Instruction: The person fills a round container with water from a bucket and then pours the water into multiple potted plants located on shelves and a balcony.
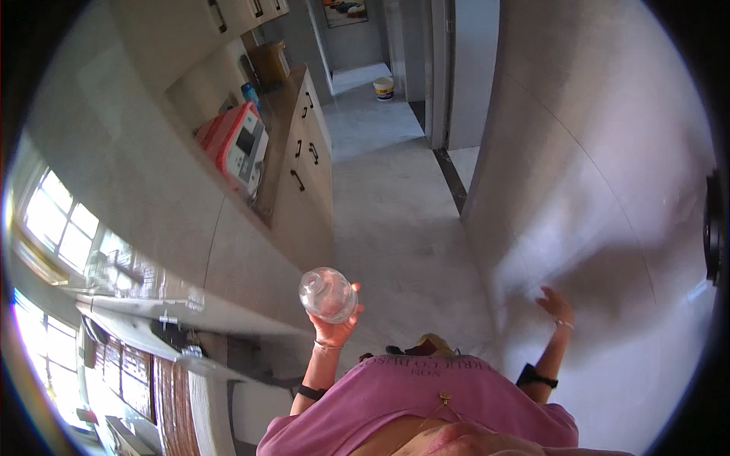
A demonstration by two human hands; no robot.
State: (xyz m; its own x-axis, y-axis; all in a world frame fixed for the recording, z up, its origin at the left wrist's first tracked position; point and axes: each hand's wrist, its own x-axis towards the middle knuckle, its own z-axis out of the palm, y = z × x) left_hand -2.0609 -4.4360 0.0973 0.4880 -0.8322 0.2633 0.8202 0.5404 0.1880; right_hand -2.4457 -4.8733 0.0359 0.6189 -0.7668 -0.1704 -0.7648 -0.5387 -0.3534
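Observation:
A clear, rounded bottle (328, 293) with a short narrow neck is in my left hand (335, 331), held out in front of me over the floor. My fingers wrap round its side and base, and the neck tilts up to the left. I see no lid on it and cannot tell if anything is inside. Out to the right, my right hand (558, 306) is held near the pale wall, holding nothing, with its fingers apart. Its shadow falls on that wall; whether the hand touches it I cannot tell.
Along the left stands a cabinet (302, 159) with dark handles. A white appliance with a red cover (242, 148), a blue container (250, 93) and a brown box (271, 62) are on top. A bucket (384, 89) stands on the floor (395, 220) ahead, near a doorway on the right.

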